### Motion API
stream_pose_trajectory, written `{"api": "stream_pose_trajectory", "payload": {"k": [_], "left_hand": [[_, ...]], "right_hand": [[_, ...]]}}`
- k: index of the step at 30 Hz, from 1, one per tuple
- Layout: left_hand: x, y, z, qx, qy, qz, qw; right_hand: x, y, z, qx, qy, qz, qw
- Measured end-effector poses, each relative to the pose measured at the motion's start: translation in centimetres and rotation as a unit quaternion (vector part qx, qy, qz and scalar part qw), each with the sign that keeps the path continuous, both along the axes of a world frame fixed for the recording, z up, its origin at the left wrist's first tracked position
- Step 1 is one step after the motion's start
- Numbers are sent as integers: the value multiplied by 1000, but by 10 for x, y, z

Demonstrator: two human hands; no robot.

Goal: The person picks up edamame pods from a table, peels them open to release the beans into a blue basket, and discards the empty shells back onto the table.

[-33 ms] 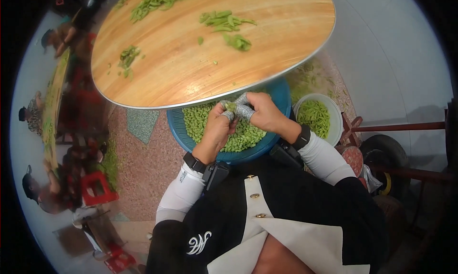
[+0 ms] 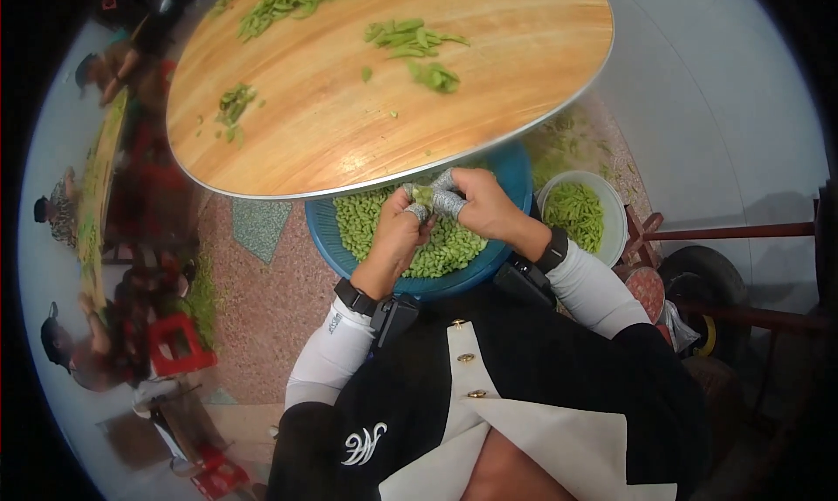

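My left hand (image 2: 399, 232) and my right hand (image 2: 490, 208) meet above a blue basin (image 2: 323, 250), just below the table's near edge. Pinched between their fingertips is a green soybean pod (image 2: 422, 193), partly hidden by the fingers. Silvery-grey wrapping covers the thumbs and some fingers of both hands. Underneath, shelled green beans (image 2: 441, 255) fill much of the basin, which stands between my body and the table. Whole pods lie in small heaps on the wood-patterned table (image 2: 314, 108): one heap (image 2: 415, 38) near the middle, a larger heap (image 2: 292, 3) farther back.
To the right of the basin stands a white bucket (image 2: 619, 239) containing green pods or husks. Scraps (image 2: 567, 152) litter the floor behind it. At far left, several people sit by another long table (image 2: 98, 213), near a red stool (image 2: 179, 344). A dark tyre (image 2: 703, 274) rests at right.
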State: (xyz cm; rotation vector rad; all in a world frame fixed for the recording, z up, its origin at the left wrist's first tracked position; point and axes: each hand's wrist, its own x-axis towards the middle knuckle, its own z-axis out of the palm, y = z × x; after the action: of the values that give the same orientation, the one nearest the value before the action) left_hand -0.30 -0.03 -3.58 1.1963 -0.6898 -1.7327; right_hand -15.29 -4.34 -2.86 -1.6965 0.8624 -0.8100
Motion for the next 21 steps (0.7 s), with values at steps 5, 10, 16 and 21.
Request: {"api": "stream_pose_trajectory", "payload": {"k": [5, 10, 16, 21], "left_hand": [[7, 5, 7, -110, -108, 46, 987], [3, 3, 14, -165, -114, 69, 977], [8, 7, 25, -36, 10, -11, 999], [19, 6, 22, 19, 104, -41, 994]], "right_hand": [[-11, -9, 0, 95, -9, 6, 995], [-6, -1, 8, 15, -13, 32, 999], [-15, -4, 9, -98, 80, 92, 988], [-14, -8, 8, -65, -1, 117, 991]]}}
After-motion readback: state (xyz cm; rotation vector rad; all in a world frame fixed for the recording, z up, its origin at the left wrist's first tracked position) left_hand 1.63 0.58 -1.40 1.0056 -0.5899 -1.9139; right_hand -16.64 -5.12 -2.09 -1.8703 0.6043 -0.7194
